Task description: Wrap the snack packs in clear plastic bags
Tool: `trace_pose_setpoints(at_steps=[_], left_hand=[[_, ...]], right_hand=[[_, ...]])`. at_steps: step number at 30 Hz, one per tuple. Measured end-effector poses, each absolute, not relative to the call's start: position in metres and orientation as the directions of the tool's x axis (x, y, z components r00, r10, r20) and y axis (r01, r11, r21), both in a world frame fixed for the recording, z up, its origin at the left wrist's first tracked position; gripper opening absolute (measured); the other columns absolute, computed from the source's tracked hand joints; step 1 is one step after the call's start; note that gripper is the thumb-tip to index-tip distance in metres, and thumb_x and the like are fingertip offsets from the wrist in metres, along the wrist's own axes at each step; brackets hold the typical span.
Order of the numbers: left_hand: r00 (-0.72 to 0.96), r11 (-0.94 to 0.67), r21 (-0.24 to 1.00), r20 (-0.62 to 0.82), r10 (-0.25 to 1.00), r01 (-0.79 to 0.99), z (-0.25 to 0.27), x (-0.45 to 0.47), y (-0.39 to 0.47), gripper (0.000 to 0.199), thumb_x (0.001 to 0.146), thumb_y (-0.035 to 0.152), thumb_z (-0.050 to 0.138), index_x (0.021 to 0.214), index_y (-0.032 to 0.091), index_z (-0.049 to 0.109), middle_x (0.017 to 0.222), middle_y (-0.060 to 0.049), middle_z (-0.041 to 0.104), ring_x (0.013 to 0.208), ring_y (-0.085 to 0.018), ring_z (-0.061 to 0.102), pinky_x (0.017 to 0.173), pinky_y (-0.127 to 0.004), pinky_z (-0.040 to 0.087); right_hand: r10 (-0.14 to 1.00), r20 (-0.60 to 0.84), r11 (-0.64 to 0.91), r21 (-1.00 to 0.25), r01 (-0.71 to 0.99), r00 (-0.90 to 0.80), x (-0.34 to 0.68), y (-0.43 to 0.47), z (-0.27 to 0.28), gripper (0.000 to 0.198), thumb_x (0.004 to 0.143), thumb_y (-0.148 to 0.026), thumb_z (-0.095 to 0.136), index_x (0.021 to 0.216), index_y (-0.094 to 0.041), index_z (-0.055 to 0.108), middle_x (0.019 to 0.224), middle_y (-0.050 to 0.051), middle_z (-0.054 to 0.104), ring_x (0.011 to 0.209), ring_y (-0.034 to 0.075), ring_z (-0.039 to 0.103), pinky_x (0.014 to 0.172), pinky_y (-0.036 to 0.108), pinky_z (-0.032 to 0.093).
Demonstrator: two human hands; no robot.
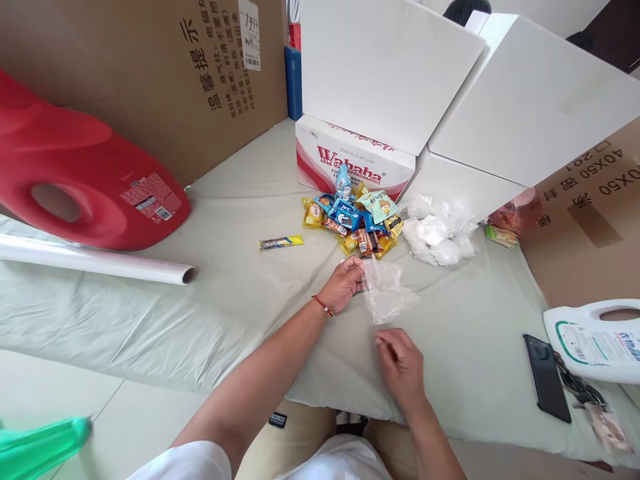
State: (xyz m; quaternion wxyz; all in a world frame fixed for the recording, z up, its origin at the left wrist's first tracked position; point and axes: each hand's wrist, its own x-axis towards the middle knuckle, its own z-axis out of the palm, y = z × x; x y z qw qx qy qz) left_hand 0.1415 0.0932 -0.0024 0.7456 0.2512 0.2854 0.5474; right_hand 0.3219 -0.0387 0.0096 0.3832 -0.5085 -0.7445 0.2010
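Observation:
My left hand (pixel 345 283) pinches the upper left edge of a clear plastic bag (pixel 387 293), which hangs crumpled to its right. Just below the bag, my right hand (pixel 403 363) is closed with its fingers curled together; whether anything tiny sits in them is hidden. Beyond my left hand lies a heap of small wrapped snacks (pixel 347 217) in blue, yellow, green and brown packets. A pile of crumpled clear plastic bags (pixel 440 230) rests right of the heap. One slim yellow-and-dark snack packet (pixel 281 243) lies alone to the left.
A Wahaha carton (pixel 355 157) and white boxes (pixel 390 67) stand behind the snacks. On the left are a red jug (pixel 90 167), a white roll (pixel 100 259) and a large brown carton (pixel 150 87). A phone (pixel 547 377), keys and a white detergent bottle (pixel 595 340) lie right.

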Motion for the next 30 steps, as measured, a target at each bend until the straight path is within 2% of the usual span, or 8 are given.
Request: trace_pose_setpoints(at_steps=[3,5,8,13,17,21,26,30], left_hand=[[0.271,0.286,0.685,-0.133,0.953,-0.67,-0.002,0.14,0.093,0.05,0.067,0.048,0.09,0.08,0.019,0.051,0.075,0.003,0.061,0.068,-0.01,0.061,0.068,-0.025,0.054],[0.309,0.301,0.675,-0.114,0.944,-0.673,-0.001,0.139,0.092,0.048,0.067,0.045,0.09,0.079,0.018,0.052,0.075,0.003,0.062,0.07,-0.01,0.062,0.073,-0.028,0.056],[0.349,0.315,0.644,-0.079,0.934,-0.697,0.001,0.138,0.091,0.045,0.069,0.042,0.09,0.08,0.018,0.054,0.081,0.001,0.065,0.076,-0.012,0.065,0.08,-0.032,0.056],[0.383,0.303,0.643,-0.017,0.924,-0.703,0.002,0.139,0.088,0.039,0.071,0.04,0.089,0.079,0.017,0.059,0.085,-0.001,0.067,0.081,-0.014,0.066,0.08,-0.031,0.055],[0.392,0.299,0.658,-0.005,0.92,-0.691,0.0,0.143,0.086,0.038,0.069,0.037,0.091,0.076,0.015,0.061,0.085,-0.002,0.068,0.08,-0.014,0.066,0.08,-0.029,0.053],[0.319,0.283,0.604,-0.049,0.946,-0.745,-0.002,0.143,0.089,0.039,0.067,0.036,0.092,0.077,0.017,0.059,0.078,0.0,0.066,0.076,-0.013,0.065,0.082,-0.03,0.053],[0.216,0.235,0.634,-0.109,0.97,-0.737,-0.001,0.139,0.092,0.043,0.066,0.038,0.092,0.08,0.018,0.057,0.081,0.002,0.065,0.077,-0.012,0.066,0.081,-0.03,0.054],[0.243,0.289,0.621,-0.159,0.957,-0.728,0.001,0.138,0.093,0.047,0.067,0.048,0.089,0.09,0.019,0.059,0.086,0.002,0.063,0.073,-0.013,0.066,0.075,-0.032,0.057]], right_hand=[[0.907,0.391,0.247,-0.793,0.556,0.154,0.34,-0.032,0.034,0.013,0.094,-0.031,0.066,0.098,-0.021,0.073,0.088,0.004,0.07,0.074,0.015,0.064,0.064,0.025,0.051],[0.855,0.366,0.123,-0.833,0.54,0.369,0.355,-0.018,0.048,0.022,0.091,-0.041,0.069,0.099,-0.021,0.073,0.087,0.003,0.07,0.075,0.016,0.062,0.067,0.027,0.05],[0.851,0.175,-0.069,-0.898,0.435,0.496,0.372,0.01,0.052,0.04,0.087,-0.056,0.069,0.105,-0.02,0.071,0.093,0.004,0.071,0.07,0.014,0.057,0.063,0.027,0.047],[0.861,-0.19,-0.226,-0.974,0.022,0.471,0.372,0.041,0.041,0.059,0.077,-0.071,0.071,0.107,-0.021,0.067,0.103,0.004,0.068,0.063,0.009,0.05,0.047,0.02,0.038],[0.864,-0.321,-0.248,-0.942,-0.226,0.388,0.36,0.048,0.04,0.055,0.063,-0.056,0.089,0.099,-0.021,0.066,0.084,-0.002,0.064,0.057,0.006,0.046,0.042,0.016,0.034],[0.894,-0.288,-0.152,-0.915,-0.374,0.343,0.356,0.052,0.042,0.048,0.051,-0.033,0.097,0.082,-0.019,0.063,0.07,-0.007,0.056,0.05,0.002,0.034,0.042,0.014,0.03],[0.913,-0.224,-0.08,-0.918,-0.389,0.341,0.356,0.048,0.042,0.042,0.058,-0.03,0.095,0.083,-0.02,0.062,0.073,-0.006,0.057,0.051,0.002,0.036,0.043,0.014,0.031],[0.924,-0.19,-0.069,-0.936,-0.344,0.331,0.351,0.041,0.039,0.04,0.061,-0.03,0.094,0.083,-0.02,0.062,0.074,-0.005,0.058,0.052,0.003,0.037,0.044,0.015,0.032]])
